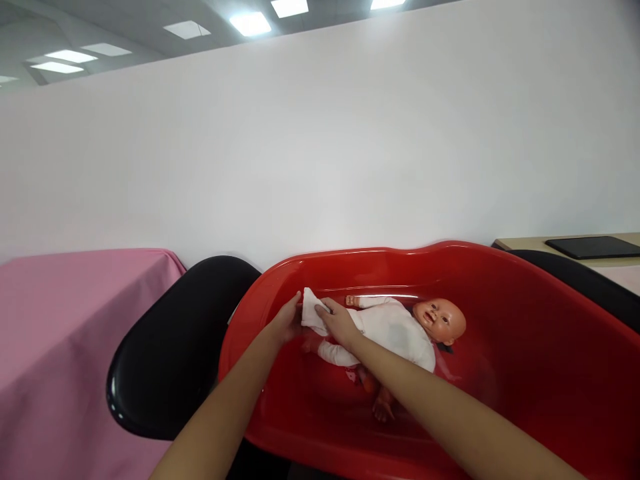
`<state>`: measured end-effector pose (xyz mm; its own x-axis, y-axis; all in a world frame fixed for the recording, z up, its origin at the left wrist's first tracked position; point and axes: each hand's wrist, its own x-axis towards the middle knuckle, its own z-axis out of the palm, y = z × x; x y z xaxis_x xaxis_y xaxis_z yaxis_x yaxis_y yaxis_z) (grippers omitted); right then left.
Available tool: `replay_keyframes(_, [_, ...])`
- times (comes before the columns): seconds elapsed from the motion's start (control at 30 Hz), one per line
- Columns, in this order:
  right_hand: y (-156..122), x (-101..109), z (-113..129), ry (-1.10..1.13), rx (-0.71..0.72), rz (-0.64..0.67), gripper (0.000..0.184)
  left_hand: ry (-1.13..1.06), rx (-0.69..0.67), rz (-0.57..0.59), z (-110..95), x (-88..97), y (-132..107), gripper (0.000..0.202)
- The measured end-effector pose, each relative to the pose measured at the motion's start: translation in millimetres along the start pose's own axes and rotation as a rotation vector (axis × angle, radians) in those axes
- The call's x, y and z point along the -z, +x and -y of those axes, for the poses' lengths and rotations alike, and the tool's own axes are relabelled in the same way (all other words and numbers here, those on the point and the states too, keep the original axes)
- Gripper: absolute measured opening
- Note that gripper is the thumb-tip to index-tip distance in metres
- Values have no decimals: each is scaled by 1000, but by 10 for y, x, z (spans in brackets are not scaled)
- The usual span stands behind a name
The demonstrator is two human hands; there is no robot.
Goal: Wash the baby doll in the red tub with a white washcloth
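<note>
A red plastic baby bathtub fills the lower right of the view. Left of the tub are a pink-draped table and a black curved support; right of it, a dark tablet lies on a beige counter. Inside the tub, a baby doll in a white bodysuit lies on its back, head toward the right end. A folded white cloth sits just beside the doll's middle, gripped by both hands: the left hand pinches one edge — the right hand closes over the other.
</note>
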<state>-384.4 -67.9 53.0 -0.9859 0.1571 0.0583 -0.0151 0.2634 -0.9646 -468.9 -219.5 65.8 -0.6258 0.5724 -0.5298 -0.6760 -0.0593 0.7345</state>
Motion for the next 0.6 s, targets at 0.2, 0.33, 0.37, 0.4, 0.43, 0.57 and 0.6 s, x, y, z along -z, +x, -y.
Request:
replay_keyframes(0.2, [-31, -137, 156, -354, 187, -4, 50, -37, -64, -7, 2, -26, 24, 34])
replay_keyframes(0.33, [-11, -154, 211, -578, 207, 66, 55, -27, -14, -29, -5, 2, 20, 50])
replay_keyframes(0.37, [-5, -154, 228, -592, 209, 77, 47, -21, -2, -20, -3, 18, 29, 53])
replay_keyframes(0.4, [0, -155, 244, -593, 215, 81, 37, -13, 6, -10, -1, 34, 40, 56])
replay_keyframes(0.43, [6, -157, 261, -582, 220, 77, 27, -9, 7, -2, 2, 50, 52, 58])
replay_keyframes(0.57, [28, -186, 314, -440, 191, 30, 13, -32, -38, -29, 8, 74, 76, 53])
replay_keyframes(0.6, [35, -196, 319, -363, 163, 25, 13, -41, -51, -35, 8, 69, 70, 51])
